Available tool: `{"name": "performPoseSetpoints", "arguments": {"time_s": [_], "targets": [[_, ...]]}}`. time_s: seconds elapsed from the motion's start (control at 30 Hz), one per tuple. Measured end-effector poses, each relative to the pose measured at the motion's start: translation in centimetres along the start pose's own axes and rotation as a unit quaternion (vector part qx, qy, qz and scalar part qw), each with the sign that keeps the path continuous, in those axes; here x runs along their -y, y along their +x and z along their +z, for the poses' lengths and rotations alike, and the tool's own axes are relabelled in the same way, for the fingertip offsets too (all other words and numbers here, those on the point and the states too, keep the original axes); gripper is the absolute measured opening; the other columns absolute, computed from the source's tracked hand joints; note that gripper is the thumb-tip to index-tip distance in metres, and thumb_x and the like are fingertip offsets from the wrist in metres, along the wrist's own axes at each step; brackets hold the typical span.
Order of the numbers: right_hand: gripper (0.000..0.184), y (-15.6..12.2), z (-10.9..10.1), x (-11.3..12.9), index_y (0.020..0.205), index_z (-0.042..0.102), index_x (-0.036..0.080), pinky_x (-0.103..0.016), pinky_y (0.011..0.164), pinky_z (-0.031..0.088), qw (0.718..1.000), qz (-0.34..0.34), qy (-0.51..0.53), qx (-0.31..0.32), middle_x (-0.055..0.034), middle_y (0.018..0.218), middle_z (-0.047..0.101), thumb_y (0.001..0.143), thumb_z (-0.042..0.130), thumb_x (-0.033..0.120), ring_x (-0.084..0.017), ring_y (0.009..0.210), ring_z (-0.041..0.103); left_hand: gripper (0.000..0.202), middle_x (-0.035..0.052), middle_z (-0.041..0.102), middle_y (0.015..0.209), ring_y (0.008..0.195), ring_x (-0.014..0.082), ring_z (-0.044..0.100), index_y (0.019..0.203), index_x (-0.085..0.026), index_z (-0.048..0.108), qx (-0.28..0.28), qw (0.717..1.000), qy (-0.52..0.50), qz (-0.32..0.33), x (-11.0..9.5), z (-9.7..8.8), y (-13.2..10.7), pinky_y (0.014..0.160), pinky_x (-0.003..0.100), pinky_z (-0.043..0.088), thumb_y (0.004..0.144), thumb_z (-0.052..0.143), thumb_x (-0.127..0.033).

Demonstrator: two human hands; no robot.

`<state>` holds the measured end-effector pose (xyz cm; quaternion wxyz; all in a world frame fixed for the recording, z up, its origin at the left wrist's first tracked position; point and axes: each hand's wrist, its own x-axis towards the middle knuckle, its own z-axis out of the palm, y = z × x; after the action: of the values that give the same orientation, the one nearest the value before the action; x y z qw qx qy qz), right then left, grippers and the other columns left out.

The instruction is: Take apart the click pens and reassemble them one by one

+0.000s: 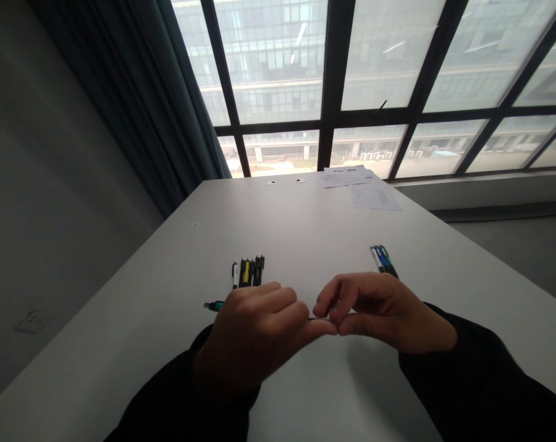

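A pen (219, 306) is held crosswise in the closed left hand (263, 319), its dark and green end protruding on the left. At the thumb side of the fist a thin piece (322, 318) is seen; whether it is part of the pen cannot be told. The right hand (336, 314) is placed at this piece, fingers curled toward the thumb; a firm pinch cannot be confirmed, as the contact is partly hidden. The hands are nearly touching, above the desk (300, 227).

Beyond the left hand, a white pen (234, 276), black pens (258, 270) and a yellow pen (247, 271) are laid side by side. Beyond the right hand, white, blue and green pens (383, 258) are grouped. Papers (376, 197) are spread at the far edge, near the window (282, 67).
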<state>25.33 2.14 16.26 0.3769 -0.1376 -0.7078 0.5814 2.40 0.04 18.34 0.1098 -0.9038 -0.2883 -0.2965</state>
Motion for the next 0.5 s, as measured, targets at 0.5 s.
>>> {"name": "performPoseSetpoints", "arguments": {"time_s": [0.5], "targets": [[0.003, -1.7, -3.4, -2.2, 0.088, 0.062, 0.017, -0.030, 0.069, 0.051, 0.887, 0.166, -0.429, -0.049, -0.0062, 0.086, 0.069, 0.086, 0.062, 0.020, -0.016, 0.073, 0.063, 0.045, -0.0030, 0.050, 0.055, 0.047, 0.0083, 0.043, 0.059, -0.016, 0.056, 0.029, 0.999, 0.029, -0.034, 1.0, 0.2, -0.7, 0.047, 0.026, 0.024, 0.092, 0.058, -0.046]]}}
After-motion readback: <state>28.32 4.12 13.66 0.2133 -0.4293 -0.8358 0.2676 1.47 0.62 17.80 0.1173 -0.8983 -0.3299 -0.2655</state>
